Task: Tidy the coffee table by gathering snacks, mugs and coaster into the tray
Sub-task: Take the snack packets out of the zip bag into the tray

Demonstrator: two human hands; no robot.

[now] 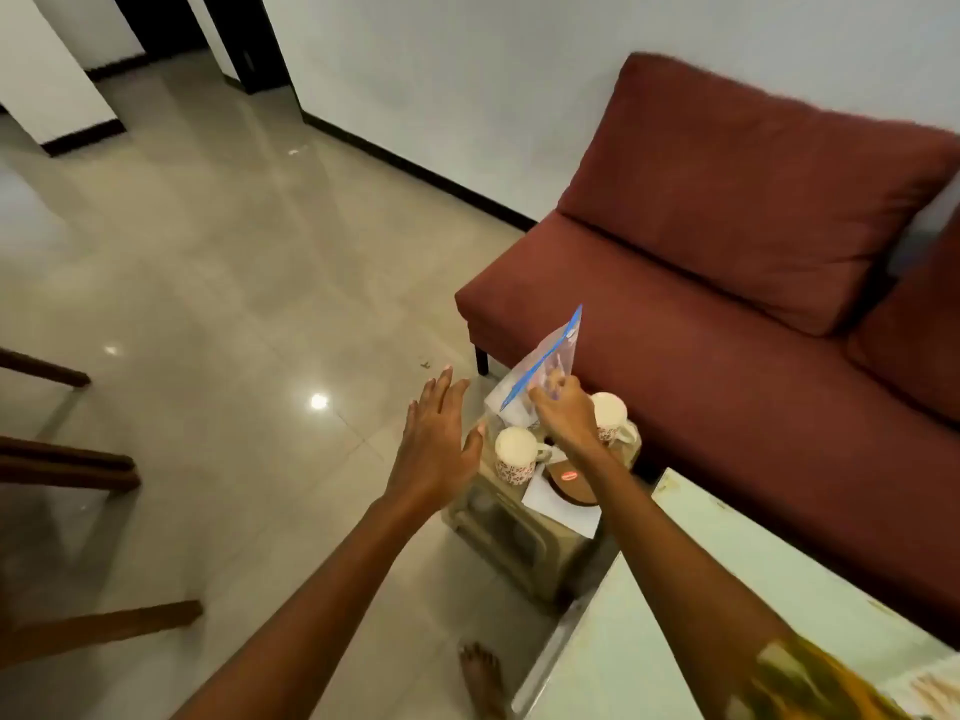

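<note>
A clear tray (506, 532) sits at the far end of the pale coffee table (691, 605). In it stand two white mugs with a patterned band, the left mug (515, 452) and the right mug (612, 413). A brown round coaster (571, 485) with a red sticker lies on white paper (558, 509) beside them. My right hand (563, 407) pinches a clear snack bag (545, 363) with a blue zip strip, held upright over the tray. My left hand (434, 439) hovers open to the left of the tray, fingers spread.
A dark red sofa (727, 283) runs along the far side, close behind the tray. Wooden chair legs (67, 465) stand on the glossy tiled floor at left. My bare foot (483, 678) shows by the table's edge.
</note>
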